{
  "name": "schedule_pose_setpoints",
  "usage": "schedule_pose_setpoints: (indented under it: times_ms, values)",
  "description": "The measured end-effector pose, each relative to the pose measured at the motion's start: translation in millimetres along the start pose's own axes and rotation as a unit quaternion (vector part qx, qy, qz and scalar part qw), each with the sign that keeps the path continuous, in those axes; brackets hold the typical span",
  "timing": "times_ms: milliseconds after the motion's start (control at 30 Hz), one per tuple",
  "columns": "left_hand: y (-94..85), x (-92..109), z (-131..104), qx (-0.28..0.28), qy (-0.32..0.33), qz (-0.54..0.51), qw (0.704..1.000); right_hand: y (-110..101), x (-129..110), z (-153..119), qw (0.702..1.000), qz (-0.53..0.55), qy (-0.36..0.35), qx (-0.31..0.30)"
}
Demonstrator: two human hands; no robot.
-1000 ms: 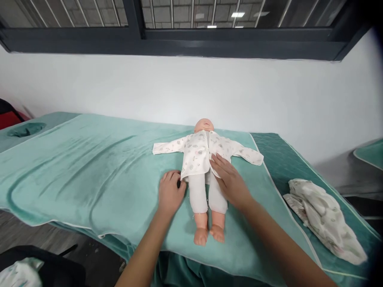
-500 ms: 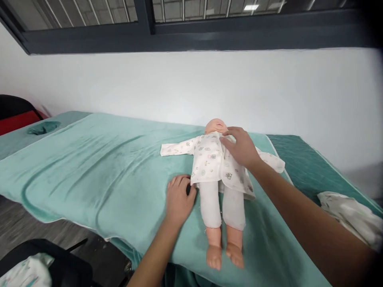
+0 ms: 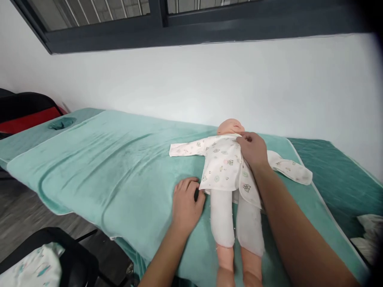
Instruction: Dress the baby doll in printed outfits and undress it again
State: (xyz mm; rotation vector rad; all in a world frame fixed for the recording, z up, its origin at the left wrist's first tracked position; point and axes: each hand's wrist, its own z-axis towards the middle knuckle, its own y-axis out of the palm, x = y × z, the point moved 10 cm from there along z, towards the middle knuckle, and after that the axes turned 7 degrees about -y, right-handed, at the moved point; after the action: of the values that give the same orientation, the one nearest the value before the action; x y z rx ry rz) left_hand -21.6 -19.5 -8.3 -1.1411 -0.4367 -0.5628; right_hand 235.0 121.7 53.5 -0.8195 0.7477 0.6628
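Pinching the shirt (image 3: 223,165) on the doll (image 3: 229,126), the right hand (image 3: 254,150) sits beyond the left hand (image 3: 187,203), which curls loosely.

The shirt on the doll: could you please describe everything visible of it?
The white shirt looks like thin cloth with small printed pictures. It lies on the doll, front opening parted near the bottom, sleeves spread sideways over the blanket. The right hand is at its collar, the left hand at a lower corner.
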Motion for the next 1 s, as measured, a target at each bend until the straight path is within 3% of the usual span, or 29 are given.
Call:
schedule_pose_setpoints:
  times_ms: [100, 200, 367, 567, 667, 833, 1000]
  values:
    - [1.3, 1, 1, 0.0, 0.001, 0.011, 1.0, -5, 16, -2, 0.997, 0.065, 0.036, 0.019]
    - [1.6, 4, 2, -0.007, 0.003, 0.019, 1.0, -3, 15, -2, 0.997, 0.064, 0.03, -0.009]
    - [2.9, 7, 3, -0.017, 0.009, 0.03, 0.999, 1, -1, -5, 0.997, 0.054, -0.003, -0.056]
    - [4.9, 8, 4, -0.018, 0.005, 0.049, 0.999, 10, -26, -9, 0.975, 0.179, -0.037, -0.124]
    - [4.3, 8, 5, -0.015, 0.001, 0.049, 0.999, 4, -31, -9, 0.965, 0.22, -0.059, -0.13]
    - [3.8, 7, 5, -0.012, -0.007, 0.04, 0.999, -25, -22, -5, 0.987, 0.099, -0.098, -0.074]
    - [4.8, 5, 6, -0.009, -0.007, 0.044, 0.999, -15, -27, -13, 0.97, -0.03, -0.143, -0.194]
